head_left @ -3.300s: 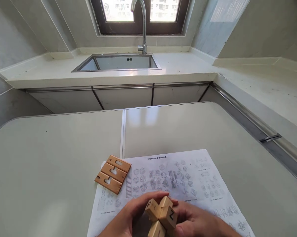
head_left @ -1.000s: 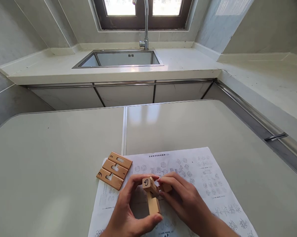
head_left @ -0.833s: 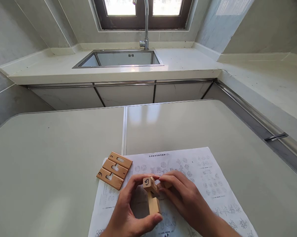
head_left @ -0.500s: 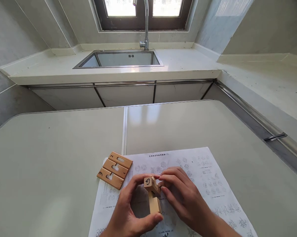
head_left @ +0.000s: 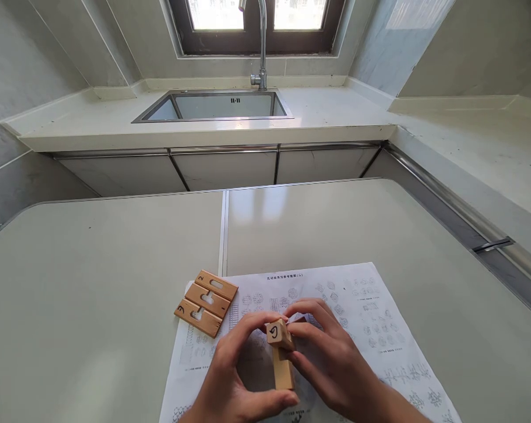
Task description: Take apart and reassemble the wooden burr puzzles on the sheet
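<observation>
My left hand (head_left: 230, 376) holds light wooden puzzle pieces between thumb and fingers. One upright piece (head_left: 283, 373) rests near the thumb, with a block (head_left: 274, 333) bearing a black handwritten mark across its top. My right hand (head_left: 336, 358) is closed at the right side of these pieces, its fingertips pinching another wooden piece (head_left: 301, 320) that is mostly hidden. How the pieces fit together cannot be made out. To the left, three flat slotted wooden pieces (head_left: 207, 298) lie side by side, with handwritten numbers on them.
Beneath both hands a printed sheet (head_left: 401, 358) of small diagrams lies on the pale table (head_left: 93, 294). The flat pieces overlap its upper left corner. Beyond the table's far edge are a counter (head_left: 327, 106), a sink (head_left: 230, 106) and a tap (head_left: 262, 53) under a window.
The held pieces have shifted slightly right and turned. My right fingers have moved in closer around the marked block, and the upright piece's notch now shows less.
</observation>
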`<state>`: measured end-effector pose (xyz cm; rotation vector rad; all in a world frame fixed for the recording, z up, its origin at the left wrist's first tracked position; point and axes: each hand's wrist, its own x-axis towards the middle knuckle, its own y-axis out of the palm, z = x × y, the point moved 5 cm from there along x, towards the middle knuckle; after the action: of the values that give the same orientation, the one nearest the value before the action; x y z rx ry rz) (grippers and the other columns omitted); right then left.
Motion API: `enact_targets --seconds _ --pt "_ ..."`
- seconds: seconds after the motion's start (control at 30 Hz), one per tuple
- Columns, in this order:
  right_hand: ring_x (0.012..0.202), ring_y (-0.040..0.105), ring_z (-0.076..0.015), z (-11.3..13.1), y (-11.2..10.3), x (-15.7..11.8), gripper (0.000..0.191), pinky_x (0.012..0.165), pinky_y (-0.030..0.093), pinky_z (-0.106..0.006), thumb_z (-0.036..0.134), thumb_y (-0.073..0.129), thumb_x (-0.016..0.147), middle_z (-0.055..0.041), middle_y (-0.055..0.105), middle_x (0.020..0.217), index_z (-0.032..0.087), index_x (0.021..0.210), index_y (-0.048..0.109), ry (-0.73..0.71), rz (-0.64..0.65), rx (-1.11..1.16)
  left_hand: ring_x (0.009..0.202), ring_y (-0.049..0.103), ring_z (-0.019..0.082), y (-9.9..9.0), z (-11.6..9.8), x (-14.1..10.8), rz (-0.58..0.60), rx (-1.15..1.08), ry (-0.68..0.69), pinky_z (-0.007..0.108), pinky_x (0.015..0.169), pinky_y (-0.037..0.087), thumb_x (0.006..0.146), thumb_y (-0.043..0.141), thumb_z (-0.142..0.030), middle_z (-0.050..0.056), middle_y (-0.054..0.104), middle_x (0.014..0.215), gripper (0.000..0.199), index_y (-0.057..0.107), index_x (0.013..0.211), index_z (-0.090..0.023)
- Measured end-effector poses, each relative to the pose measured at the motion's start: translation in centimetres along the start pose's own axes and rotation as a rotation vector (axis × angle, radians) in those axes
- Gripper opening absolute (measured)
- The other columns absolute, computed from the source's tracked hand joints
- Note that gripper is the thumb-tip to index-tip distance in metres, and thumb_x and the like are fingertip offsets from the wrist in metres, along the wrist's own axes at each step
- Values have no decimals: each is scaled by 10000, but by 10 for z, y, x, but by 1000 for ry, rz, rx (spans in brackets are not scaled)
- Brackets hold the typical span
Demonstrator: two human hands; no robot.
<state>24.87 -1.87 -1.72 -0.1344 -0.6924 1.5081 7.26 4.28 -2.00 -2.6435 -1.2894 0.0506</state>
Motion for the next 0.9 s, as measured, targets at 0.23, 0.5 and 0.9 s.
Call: enact_targets --seconds 0.23,0.5,0.9 --pt "1137 650 -289 4 -6 2 265 948 619 -440 105 560 992 -126 620 1204 256 1199 624 35 -40 70 1187 701 323 -6 6 -2 -94 59 -13 447 1050 588 774 895 -530 94 720 1278 638 656 1311 -283" --pt "1119 667 -271 -19 -11 1 182 915 629 -403 197 542 1059 -104 656 1197 264 1203 631 212 -157 -7 1201 689 310 -6 5 -3 -126 122 7 434 1039 587 817 876 -485 83 703 1313 635 618 1372 -313" --pt "1054 659 -299 -25 -9 0 159 873 614 -466 227 508 1079 -107 682 1107 261 1187 619 169 -171 -165 930 754 292 12 -4 -2 271 -1 198 374 817 651 699 920 -546 114 756 1080 685 681 1280 -272"
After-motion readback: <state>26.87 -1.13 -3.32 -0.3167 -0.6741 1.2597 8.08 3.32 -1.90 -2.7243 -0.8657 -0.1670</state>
